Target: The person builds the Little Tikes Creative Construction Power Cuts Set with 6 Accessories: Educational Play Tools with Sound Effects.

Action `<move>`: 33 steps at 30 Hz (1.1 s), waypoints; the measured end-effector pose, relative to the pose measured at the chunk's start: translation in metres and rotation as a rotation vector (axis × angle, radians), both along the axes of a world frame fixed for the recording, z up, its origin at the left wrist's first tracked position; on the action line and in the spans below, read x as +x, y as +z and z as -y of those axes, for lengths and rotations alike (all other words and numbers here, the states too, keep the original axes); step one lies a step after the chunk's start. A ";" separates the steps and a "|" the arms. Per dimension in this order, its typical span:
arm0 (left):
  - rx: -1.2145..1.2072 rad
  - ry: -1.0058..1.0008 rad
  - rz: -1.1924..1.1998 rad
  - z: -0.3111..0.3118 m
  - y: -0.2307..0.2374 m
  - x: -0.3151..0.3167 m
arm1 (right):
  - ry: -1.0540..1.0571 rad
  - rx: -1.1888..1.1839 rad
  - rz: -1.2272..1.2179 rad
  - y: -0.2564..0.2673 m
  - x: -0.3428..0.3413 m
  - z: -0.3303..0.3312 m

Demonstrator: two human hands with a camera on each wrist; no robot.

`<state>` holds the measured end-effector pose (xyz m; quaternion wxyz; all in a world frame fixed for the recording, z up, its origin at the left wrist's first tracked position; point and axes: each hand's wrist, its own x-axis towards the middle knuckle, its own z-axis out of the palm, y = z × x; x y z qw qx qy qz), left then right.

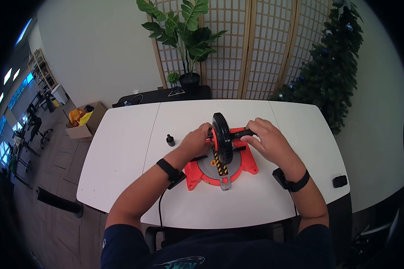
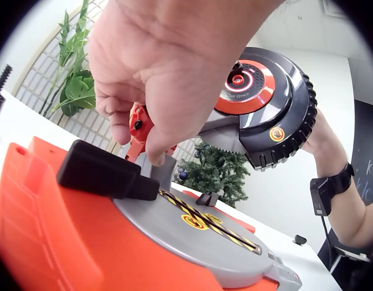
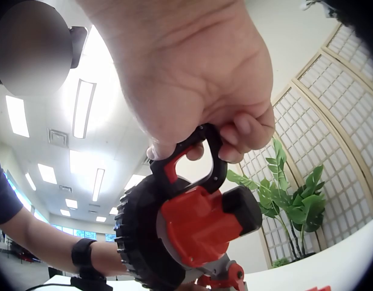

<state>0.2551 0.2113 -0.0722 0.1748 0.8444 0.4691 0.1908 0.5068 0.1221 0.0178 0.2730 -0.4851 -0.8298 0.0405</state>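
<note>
A toy miter saw with a red base and grey round table stands on the white table. Its black toothed guard is raised above the yellow-and-black striped slot. The right hand curls its fingers round the black loop handle, beside the red motor housing. At the saw's left rear, the left hand has its fingers bent about the red hinge part; its fingertips are partly hidden, so the exact contact is unclear.
A small black drill-like piece stands left of the saw on the white table. A black object lies at the right edge. Behind are a potted plant and a decorated tree; a cardboard box sits at left.
</note>
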 end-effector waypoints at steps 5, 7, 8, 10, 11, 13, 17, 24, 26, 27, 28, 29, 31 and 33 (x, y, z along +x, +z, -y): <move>0.021 -0.054 0.011 -0.005 -0.009 -0.005 | -0.001 0.020 0.021 -0.008 0.003 0.005; 0.090 -0.083 -0.021 -0.008 -0.012 -0.010 | -0.007 0.025 0.032 -0.010 0.004 0.008; 0.158 -0.112 -0.054 -0.007 -0.012 -0.012 | -0.008 0.017 0.044 -0.011 0.005 0.010; 0.125 -0.060 -0.055 -0.005 -0.012 -0.013 | -0.011 0.006 0.055 -0.012 0.005 0.014; 0.093 -0.007 -0.055 -0.001 -0.010 -0.013 | -0.015 -0.008 0.073 -0.012 0.005 0.016; 0.014 0.057 -0.116 0.006 -0.006 -0.012 | -0.019 -0.022 0.091 -0.015 0.006 0.019; -0.197 0.117 -0.317 0.018 -0.002 -0.018 | 0.009 -0.009 0.069 -0.027 0.010 0.023; -0.268 0.008 -0.361 0.051 -0.006 -0.034 | 0.068 0.003 0.100 -0.038 0.013 0.034; -0.151 -0.011 -0.334 0.056 -0.011 -0.036 | 0.074 0.007 0.114 -0.045 0.015 0.037; -0.151 -0.011 -0.334 0.057 -0.014 -0.037 | 0.081 0.011 0.129 -0.049 0.016 0.038; -0.132 -0.014 -0.320 0.057 -0.016 -0.038 | 0.081 0.010 0.129 -0.052 0.016 0.039; -0.112 -0.017 -0.306 0.057 -0.018 -0.038 | 0.089 0.007 0.143 -0.055 0.017 0.040; -0.101 -0.025 -0.308 0.059 -0.019 -0.038 | 0.096 0.004 0.158 -0.059 0.018 0.041; -0.089 -0.032 -0.310 0.059 -0.019 -0.037 | 0.107 -0.056 0.218 -0.063 0.018 0.042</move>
